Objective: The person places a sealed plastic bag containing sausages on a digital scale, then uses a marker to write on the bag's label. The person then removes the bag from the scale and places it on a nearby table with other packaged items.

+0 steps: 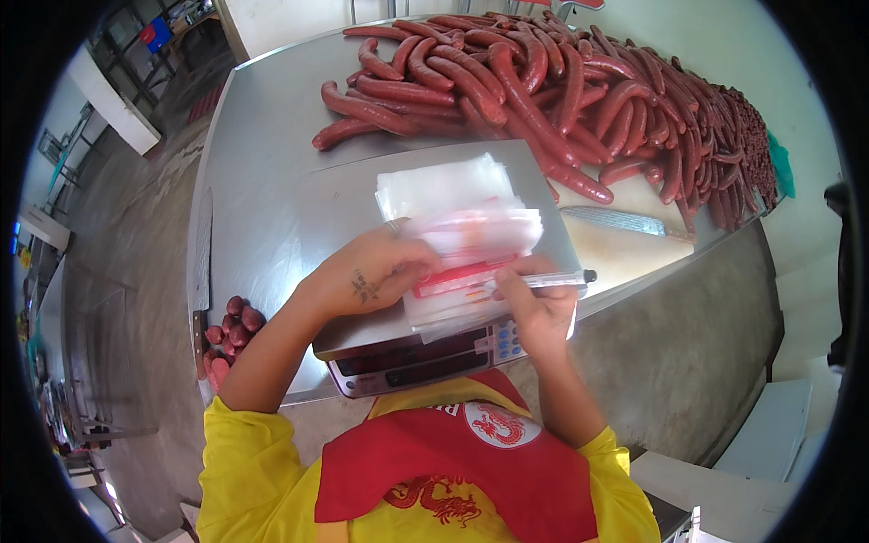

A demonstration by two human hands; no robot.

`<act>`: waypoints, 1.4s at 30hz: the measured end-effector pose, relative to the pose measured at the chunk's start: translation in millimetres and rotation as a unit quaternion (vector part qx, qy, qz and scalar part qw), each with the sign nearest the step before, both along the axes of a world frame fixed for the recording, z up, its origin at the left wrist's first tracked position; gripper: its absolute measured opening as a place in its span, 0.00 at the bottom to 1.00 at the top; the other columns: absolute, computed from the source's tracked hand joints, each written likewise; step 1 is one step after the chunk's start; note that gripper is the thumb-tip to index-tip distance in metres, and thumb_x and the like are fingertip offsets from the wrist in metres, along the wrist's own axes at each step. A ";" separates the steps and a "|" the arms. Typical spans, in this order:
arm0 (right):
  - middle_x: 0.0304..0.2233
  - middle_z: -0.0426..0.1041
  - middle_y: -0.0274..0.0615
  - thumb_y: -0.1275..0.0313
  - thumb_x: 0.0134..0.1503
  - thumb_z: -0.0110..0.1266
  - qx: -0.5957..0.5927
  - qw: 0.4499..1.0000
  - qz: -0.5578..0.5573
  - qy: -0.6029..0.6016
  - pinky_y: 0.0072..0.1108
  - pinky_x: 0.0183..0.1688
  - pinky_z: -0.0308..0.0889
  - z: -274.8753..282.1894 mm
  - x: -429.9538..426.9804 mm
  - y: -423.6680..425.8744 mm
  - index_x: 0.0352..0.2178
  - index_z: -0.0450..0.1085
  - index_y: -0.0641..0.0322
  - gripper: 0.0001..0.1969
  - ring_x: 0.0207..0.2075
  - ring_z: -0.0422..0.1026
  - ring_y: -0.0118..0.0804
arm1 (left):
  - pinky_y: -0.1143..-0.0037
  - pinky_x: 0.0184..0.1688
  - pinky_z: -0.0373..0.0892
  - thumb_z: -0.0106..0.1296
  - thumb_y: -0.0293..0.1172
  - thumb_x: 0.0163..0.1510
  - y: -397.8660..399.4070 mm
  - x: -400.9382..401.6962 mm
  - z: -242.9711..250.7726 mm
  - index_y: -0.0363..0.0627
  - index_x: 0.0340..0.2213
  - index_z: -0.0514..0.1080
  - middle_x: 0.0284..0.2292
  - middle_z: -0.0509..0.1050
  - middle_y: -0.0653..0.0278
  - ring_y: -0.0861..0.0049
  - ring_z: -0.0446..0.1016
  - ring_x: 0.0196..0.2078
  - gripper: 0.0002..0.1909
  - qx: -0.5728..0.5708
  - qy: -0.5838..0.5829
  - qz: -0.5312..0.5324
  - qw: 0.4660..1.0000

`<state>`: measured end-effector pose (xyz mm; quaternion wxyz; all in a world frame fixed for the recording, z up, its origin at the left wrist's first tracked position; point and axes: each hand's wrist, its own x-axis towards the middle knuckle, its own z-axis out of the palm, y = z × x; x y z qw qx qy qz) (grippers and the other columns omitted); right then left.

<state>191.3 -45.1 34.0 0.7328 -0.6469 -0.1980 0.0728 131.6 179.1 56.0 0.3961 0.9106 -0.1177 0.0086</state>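
A stack of clear plastic bags [445,180] with red printing lies on the steel platform of a digital scale [339,203]. My left hand [370,275] bends over the bags from the left, thumb and fingers pinching the edge of a blurred, raised bundle of them [475,231]. In my right hand [540,302] a clear-barrelled pen [553,279] is gripped, its dark end pointing right. The fingers of that hand also rest at the red printed band of a bag [461,277]. Part of the scale's keypad [508,341] shows below the bags.
A large heap of red sausages [475,75] covers the steel table's [265,136] back and right. One knife [618,220] lies on a white cutting board [611,261]; another knife [204,258] lies along the left edge. Short sausage pieces [237,329] sit near my left forearm.
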 end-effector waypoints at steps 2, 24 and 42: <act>0.20 0.71 0.32 0.78 0.53 0.56 0.018 0.999 0.024 0.042 0.13 0.25 0.62 -5.0 -6.6 7.4 0.24 0.71 0.67 0.04 0.22 0.67 0.19 | 0.74 0.38 0.69 0.48 0.18 0.49 -0.2 -0.6 -1.2 0.44 0.33 0.75 0.31 0.75 0.59 0.70 0.74 0.33 0.10 -0.001 0.000 0.002 1.000; 0.19 0.71 0.37 0.79 0.51 0.55 0.043 0.996 -0.072 -0.015 0.12 0.22 0.60 19.2 11.3 -25.1 0.25 0.71 0.67 0.01 0.18 0.67 0.21 | 0.72 0.38 0.68 0.52 0.26 0.51 -12.6 -4.2 10.1 0.46 0.32 0.73 0.32 0.75 0.61 0.65 0.72 0.35 0.05 -0.015 -0.003 0.063 0.998; 0.20 0.71 0.32 0.80 0.51 0.56 -0.029 0.997 -0.043 -0.058 0.14 0.25 0.61 -0.7 14.6 -6.5 0.23 0.72 0.69 0.03 0.23 0.66 0.19 | 0.75 0.40 0.68 0.49 0.20 0.50 -5.0 0.1 -3.6 0.44 0.34 0.75 0.32 0.76 0.62 0.68 0.73 0.35 0.10 -0.030 -0.026 0.018 0.999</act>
